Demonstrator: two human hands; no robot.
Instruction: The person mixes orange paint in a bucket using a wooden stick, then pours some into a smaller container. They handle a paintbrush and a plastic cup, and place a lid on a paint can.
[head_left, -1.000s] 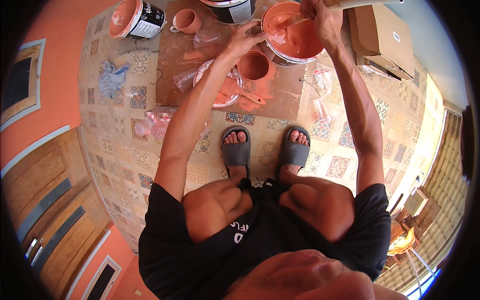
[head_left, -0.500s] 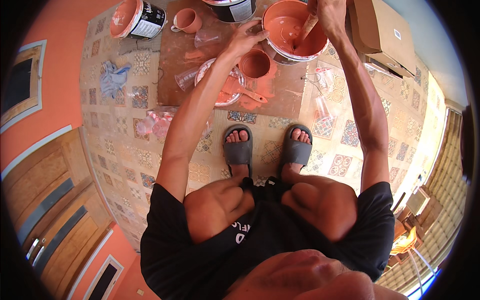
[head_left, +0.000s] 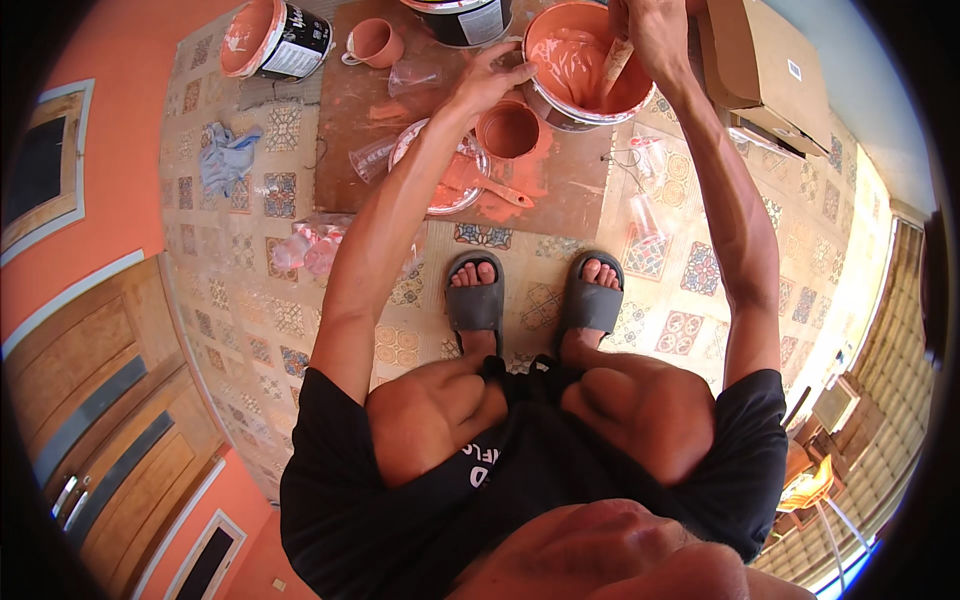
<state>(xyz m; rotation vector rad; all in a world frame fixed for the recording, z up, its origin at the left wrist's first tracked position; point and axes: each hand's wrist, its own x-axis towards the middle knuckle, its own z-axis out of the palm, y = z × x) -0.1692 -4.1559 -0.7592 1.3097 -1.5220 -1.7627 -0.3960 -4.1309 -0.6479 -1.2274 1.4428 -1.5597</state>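
Observation:
At the top of the head view, a paint bucket holds thick orange paint. My right hand is closed around the upper end of a wooden stick, whose lower end dips into the paint. My left hand grips the bucket's left side, thumb and fingers against its rim. Just below that hand stands an orange-coated cup. A paintbrush lies across a paint-smeared white lid, partly behind my left forearm.
A paint-stained brown board lies under these things. Around it are an orange mug, clear plastic cups, two black paint buckets, a blue cloth and a cardboard box. My sandalled feet rest on patterned flooring.
The stick's lower end has shifted slightly right in the bucket, and the paint surface now shows thick swirls. The bucket has tipped or shifted a little; my left hand remains at its rim.

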